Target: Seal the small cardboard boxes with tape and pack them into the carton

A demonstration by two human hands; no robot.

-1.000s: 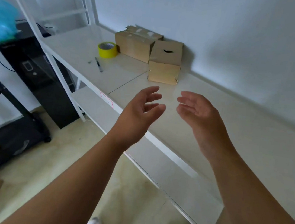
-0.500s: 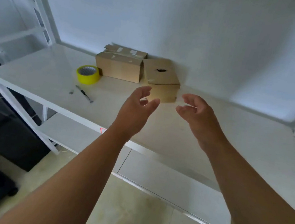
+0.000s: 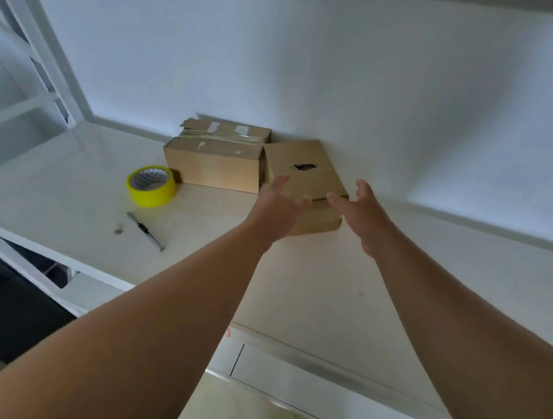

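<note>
White laminate tabletop [image 3: 328, 284] against a pale wall, head view: at its far edge sits the small brown cardboard box with a torn hole in its top [image 3: 307, 164], just beside a taped brown cardboard box [image 3: 214, 167] on its left. The left hand [image 3: 280, 206] and right hand [image 3: 364, 212] flank its near corners, fingers spread, holding nothing. It would be best to grip both side walls evenly, clear of the hole, and draw the box near. The yellow tape roll [image 3: 151, 186] lies to the left.
</note>
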